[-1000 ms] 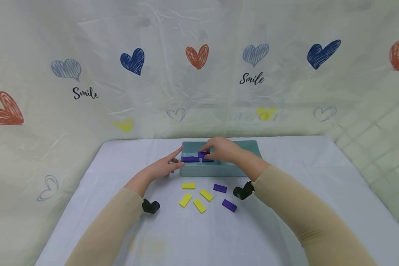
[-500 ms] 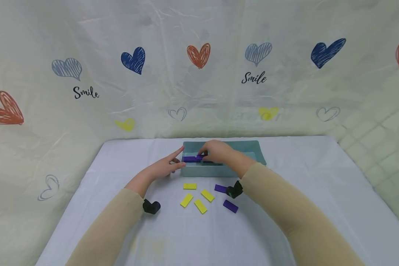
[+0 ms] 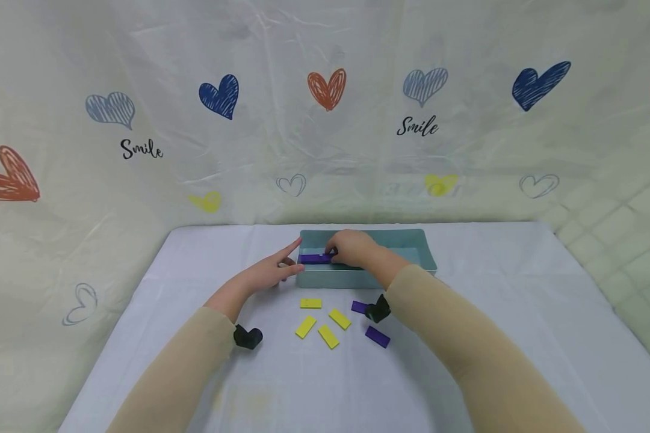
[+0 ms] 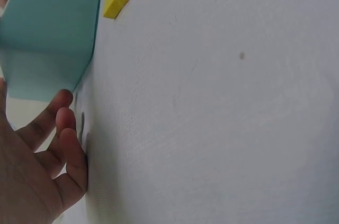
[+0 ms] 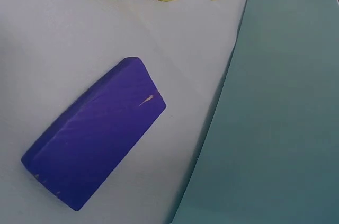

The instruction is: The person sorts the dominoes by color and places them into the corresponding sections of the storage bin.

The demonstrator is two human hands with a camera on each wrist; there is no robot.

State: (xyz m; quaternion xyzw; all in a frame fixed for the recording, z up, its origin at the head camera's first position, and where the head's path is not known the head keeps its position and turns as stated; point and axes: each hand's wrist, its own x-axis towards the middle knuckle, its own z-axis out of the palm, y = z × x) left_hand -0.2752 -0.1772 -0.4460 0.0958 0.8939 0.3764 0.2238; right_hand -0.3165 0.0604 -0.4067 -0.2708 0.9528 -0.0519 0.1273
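Observation:
A shallow teal box [image 3: 338, 279] stands at the back of the table, with purple wooden blocks [image 3: 312, 259] lined up inside at its left. My right hand [image 3: 353, 248] reaches over the front wall and pinches a purple block at the right end of that line; its fingertips partly hide the block. At the box's left end my left hand [image 3: 263, 273] spreads index finger and thumb to the front and back corners. The left wrist view shows its other fingers loosely bent beside the box wall [image 4: 45, 70].
In front of the box lie several yellow blocks [image 3: 310, 304] and two purple blocks [image 3: 377, 337], one partly covered by the right wrist's black camera mount [image 3: 378, 309]. A white cloth [image 3: 281, 385] covers the table. Behind it hangs a heart-patterned sheet [image 3: 368, 150].
My right hand has lowered a purple block from above the others into the line, moving slightly left and down. The left hand has stayed at the box's end.

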